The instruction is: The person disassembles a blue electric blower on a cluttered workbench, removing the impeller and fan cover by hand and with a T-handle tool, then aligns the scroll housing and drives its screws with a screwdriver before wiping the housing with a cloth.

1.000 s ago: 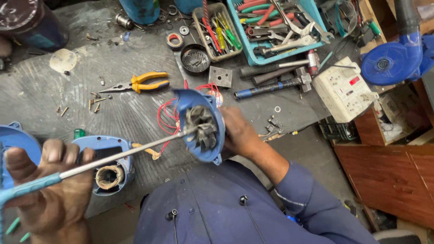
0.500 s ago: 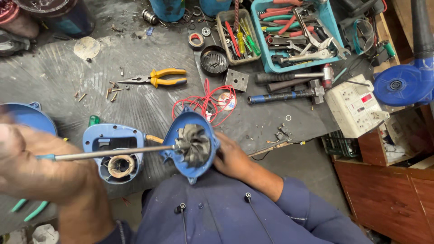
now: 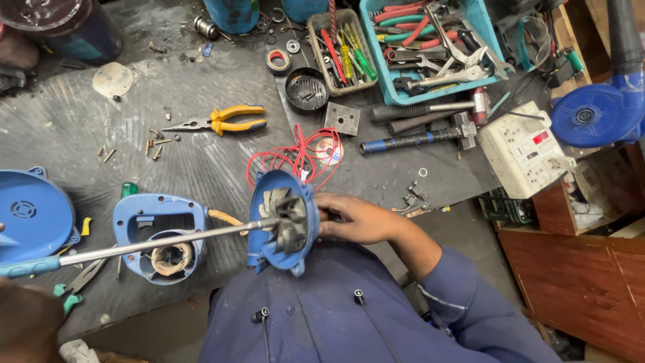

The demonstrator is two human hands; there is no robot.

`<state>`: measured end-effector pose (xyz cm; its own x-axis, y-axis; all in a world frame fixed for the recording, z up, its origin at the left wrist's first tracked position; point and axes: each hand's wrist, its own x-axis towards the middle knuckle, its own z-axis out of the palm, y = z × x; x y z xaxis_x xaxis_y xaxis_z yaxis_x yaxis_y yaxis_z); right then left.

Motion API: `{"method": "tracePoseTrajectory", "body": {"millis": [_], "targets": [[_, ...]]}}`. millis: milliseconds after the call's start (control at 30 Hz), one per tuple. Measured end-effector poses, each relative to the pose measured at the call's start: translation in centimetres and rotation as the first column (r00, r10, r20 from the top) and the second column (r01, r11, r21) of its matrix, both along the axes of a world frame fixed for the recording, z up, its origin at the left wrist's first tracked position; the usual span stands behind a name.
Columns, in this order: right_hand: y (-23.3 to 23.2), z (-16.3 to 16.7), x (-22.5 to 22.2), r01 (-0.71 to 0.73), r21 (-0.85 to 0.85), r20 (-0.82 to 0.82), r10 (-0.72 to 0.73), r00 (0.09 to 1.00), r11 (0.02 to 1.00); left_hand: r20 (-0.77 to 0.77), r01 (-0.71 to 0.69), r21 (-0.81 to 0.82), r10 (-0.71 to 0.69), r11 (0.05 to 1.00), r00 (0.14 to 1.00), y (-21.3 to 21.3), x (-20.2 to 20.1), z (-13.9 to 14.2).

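My right hand (image 3: 356, 218) grips the back of a blue blower housing (image 3: 265, 232) with a dusty grey fan impeller (image 3: 290, 218) in it, held upright at the bench's front edge. A long screwdriver (image 3: 161, 242) with a metal shaft and teal handle (image 3: 27, 267) has its tip at the impeller hub. My left hand (image 3: 23, 323) shows only as a blurred patch at the bottom left corner, beside that handle; its grip is not visible. Red wires (image 3: 295, 158) trail from the housing.
A blue motor casing (image 3: 158, 225) with a copper coil and a round blue cover (image 3: 30, 212) lie at the left. Yellow pliers (image 3: 222, 121), two hammers (image 3: 416, 138), a white socket box (image 3: 524, 148), tool trays (image 3: 437, 47) and loose screws (image 3: 154, 144) are spread over the bench.
The housing has turned more edge-on and shifted slightly right. My left hand has dropped toward the bottom left corner, nearly out of view, with the screwdriver still at the impeller.
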<state>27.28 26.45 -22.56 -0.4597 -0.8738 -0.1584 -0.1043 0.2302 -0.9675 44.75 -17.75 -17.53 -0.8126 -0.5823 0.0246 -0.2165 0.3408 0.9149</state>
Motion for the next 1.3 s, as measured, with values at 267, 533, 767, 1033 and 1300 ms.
{"method": "tracePoseTrajectory", "body": {"millis": [267, 533, 767, 1033, 1300], "targets": [[-0.7, 0.3, 1.4, 0.328, -0.137, -0.634, -0.337, 0.696, 0.935, 0.083, 0.014, -0.095, -0.006, 0.995, 0.997, 0.5, -0.9, 1.0], [0.0, -1.9, 0.0, 0.169, 0.037, 0.48, -0.166, 0.861, 0.985, 0.136, -0.024, 0.169, 0.001, 0.985, 0.991, -0.1, -0.8, 1.1], [-0.3, -1.1, 2.1, 0.184, -0.053, -0.356, -0.191, 0.915, 0.981, 0.277, -0.099, 0.103, 0.067, 0.99, 0.959, -0.5, -1.8, 0.9], [-1.0, 0.1, 0.5, 0.017, 0.236, 0.35, -0.101, 0.931, 0.972, -0.009, 0.175, -0.015, -0.175, 0.984, 0.985, -1.0, -0.1, -0.1], [-0.3, -0.7, 2.2, 0.154, -0.132, -0.816, -0.195, 0.544, 0.979, 0.387, -0.035, 0.064, 0.008, 0.997, 0.922, -0.5, -3.4, 1.6]]}}
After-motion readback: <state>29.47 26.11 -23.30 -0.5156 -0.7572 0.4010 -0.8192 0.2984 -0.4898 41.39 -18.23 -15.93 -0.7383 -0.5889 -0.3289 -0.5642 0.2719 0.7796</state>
